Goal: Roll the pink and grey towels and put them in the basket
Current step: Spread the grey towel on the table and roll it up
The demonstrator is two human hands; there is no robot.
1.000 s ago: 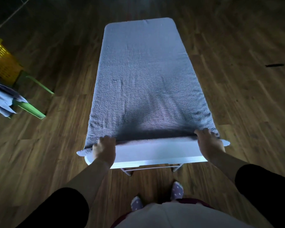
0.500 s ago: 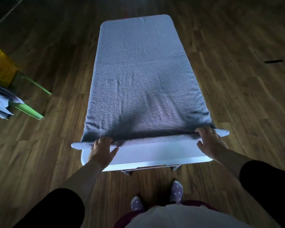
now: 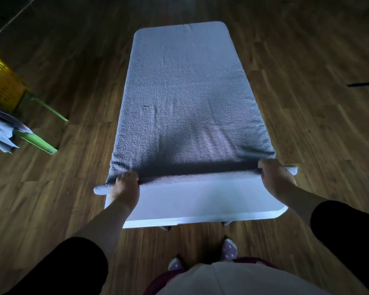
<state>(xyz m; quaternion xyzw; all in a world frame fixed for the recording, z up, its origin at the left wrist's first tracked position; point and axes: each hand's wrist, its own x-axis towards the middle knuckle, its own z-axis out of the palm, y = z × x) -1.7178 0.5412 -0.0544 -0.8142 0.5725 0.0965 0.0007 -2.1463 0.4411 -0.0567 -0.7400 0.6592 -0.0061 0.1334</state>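
Fingers (image 3: 127, 175) curl over the thin rolled near edge of the grey terry towel (image 3: 185, 99): the left hand (image 3: 125, 186) grips the roll near its left end, the right hand (image 3: 274, 177) near its right. The rest lies flat on the long white rectangular table (image 3: 200, 201), its long axis running straight away from the person, the roll crosswise. Well apart at far left stands the yellow plastic lattice basket (image 3: 0, 81), beside pale folded cloths (image 3: 0, 130), on the wooden plank floor (image 3: 307, 135).

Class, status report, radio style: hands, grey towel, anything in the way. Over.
Hands: left hand and right hand grip the rolled near edge. Towel: grey towel flat on white table, roll barely begun. Nothing on towel ahead; yellow basket far left.
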